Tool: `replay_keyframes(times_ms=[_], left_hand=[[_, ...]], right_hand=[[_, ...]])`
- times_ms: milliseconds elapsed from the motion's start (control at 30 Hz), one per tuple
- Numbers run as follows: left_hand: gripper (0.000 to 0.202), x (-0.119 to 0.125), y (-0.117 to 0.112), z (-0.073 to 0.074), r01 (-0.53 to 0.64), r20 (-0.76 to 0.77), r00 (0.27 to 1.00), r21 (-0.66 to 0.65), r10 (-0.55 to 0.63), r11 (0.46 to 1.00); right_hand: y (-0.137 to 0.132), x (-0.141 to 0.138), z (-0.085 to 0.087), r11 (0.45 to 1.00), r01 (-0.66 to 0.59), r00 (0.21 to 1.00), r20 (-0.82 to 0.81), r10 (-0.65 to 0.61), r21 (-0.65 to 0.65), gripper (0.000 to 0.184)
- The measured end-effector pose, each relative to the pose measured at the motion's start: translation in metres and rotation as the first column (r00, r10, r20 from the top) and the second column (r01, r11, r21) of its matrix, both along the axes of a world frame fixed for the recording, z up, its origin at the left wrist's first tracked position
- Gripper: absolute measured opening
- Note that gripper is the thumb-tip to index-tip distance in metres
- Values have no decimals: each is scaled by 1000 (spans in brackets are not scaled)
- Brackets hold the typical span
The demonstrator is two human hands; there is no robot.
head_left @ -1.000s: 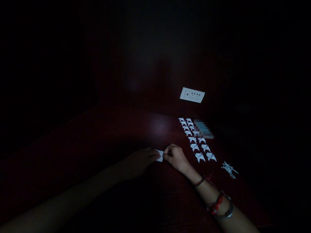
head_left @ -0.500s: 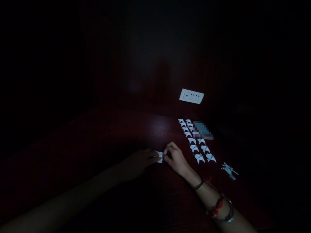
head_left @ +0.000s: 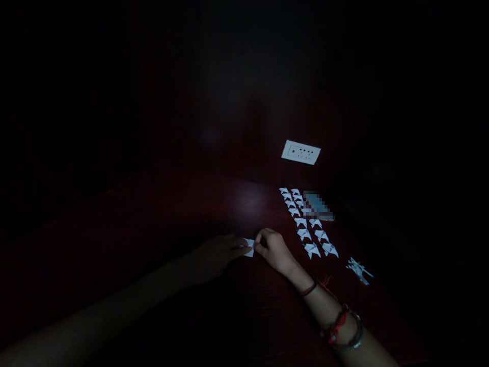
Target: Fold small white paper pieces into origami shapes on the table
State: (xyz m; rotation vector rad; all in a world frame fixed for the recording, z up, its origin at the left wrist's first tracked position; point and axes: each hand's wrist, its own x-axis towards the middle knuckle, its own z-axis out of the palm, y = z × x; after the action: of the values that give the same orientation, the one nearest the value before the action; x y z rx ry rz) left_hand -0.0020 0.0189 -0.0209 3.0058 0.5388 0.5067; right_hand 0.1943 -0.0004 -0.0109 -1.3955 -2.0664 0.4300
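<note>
The scene is very dark. A small white folded paper piece (head_left: 250,246) lies on the dark red table (head_left: 214,204) between my two hands. My left hand (head_left: 217,255) presses on its left edge with the fingertips. My right hand (head_left: 272,247) has its fingers curled and pinches the paper's right edge. Bracelets and a red thread circle my right wrist. Most of the paper is hidden by my fingers.
Two rows of several small white folded paper shapes (head_left: 308,227) run along the table right of my right hand. A blurred bluish object (head_left: 317,205) lies at their far end. A separate white paper figure (head_left: 359,269) sits further right. A white socket plate (head_left: 301,152) is behind.
My right hand's fingers have shifted slightly on the paper, opening a little and curling again. My left hand stays pressed on it. The paper stays in place.
</note>
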Motion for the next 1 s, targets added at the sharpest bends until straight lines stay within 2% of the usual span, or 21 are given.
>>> replay_keyframes(times_ms=[300,533,667,800,900,1000], left_hand=[[56,2,4,-9,-20,-14,1000,26,21,999],[51,6,-3,-2,-71,-21,997,10,72,997],[48,7,-5,-1,-74,-10,997,1,74,997],[50,7,-5,-2,-83,-3,997,5,83,997],[52,7,-4,-4,-78,-4,997,5,78,997],[51,6,-2,-5,-70,3,998,3,70,998]], right_hand=[[1,-1,0,999,37,999,-25,-37,-3,7],[1,-2,1,999,48,999,-8,-48,4,7],[-2,-1,3,997,34,999,28,-36,68,8],[-9,4,10,985,-96,986,153,74,146,17],[-14,10,15,963,-232,926,335,174,140,21],[-16,14,19,947,-294,861,467,202,133,23]])
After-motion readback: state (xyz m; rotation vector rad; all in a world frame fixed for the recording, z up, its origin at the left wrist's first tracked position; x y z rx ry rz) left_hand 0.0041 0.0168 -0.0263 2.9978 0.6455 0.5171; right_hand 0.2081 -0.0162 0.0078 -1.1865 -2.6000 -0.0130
